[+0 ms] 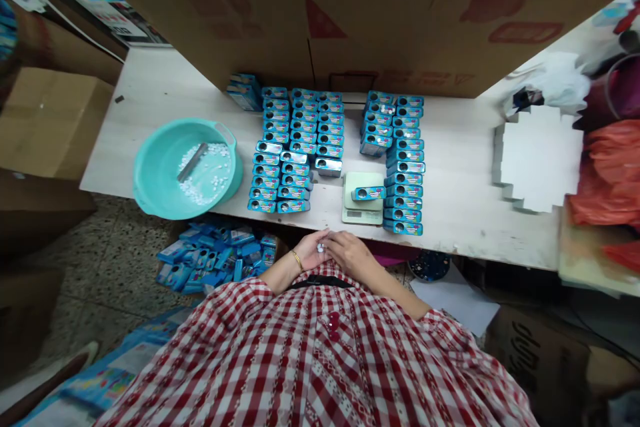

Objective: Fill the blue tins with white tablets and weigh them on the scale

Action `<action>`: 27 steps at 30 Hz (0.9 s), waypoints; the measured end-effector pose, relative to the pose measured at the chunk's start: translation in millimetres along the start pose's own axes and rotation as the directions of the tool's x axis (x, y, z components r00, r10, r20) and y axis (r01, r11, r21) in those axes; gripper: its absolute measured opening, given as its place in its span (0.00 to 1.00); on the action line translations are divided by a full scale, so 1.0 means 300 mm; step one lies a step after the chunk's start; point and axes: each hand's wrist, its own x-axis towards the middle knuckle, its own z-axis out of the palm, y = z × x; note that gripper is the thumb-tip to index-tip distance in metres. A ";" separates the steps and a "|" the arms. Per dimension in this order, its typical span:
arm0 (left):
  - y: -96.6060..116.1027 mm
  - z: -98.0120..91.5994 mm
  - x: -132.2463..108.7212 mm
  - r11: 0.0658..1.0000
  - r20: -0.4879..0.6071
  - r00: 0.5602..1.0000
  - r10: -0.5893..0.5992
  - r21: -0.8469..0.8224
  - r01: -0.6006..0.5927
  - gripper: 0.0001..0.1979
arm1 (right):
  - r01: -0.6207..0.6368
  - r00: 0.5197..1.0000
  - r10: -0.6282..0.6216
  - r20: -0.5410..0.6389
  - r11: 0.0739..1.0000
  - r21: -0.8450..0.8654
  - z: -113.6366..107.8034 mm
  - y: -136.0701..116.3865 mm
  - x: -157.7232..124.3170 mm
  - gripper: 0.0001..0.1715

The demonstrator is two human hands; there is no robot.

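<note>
My left hand (311, 251) is palm up in front of my waist, below the table edge, cupped around a few small white pieces (321, 247). Over its palm lies my right hand (351, 255), its fingers bent together and touching the left hand; whatever its fingertips pinch is hidden. Just beyond the hands, a pale kitchen scale (363, 217) carries one blue printed box (369, 193) with a dark round mark. Rows of similar blue boxes (293, 180) stand left of the scale, and more boxes (404, 190) line its right side.
A turquoise basin (150, 177) holds loose white pieces and a grey metal scoop (193, 161). Behind the rows rises a large cardboard carton (280, 20). A white cut-out cardboard piece (543, 160) sits at right. Many blue boxes (220, 257) are heaped below the table.
</note>
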 end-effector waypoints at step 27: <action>0.167 0.151 0.192 0.959 0.087 0.969 0.231 -0.187 -0.212 0.16 | 0.164 0.986 -0.137 0.095 0.894 -0.416 -0.180 0.098 0.153 0.22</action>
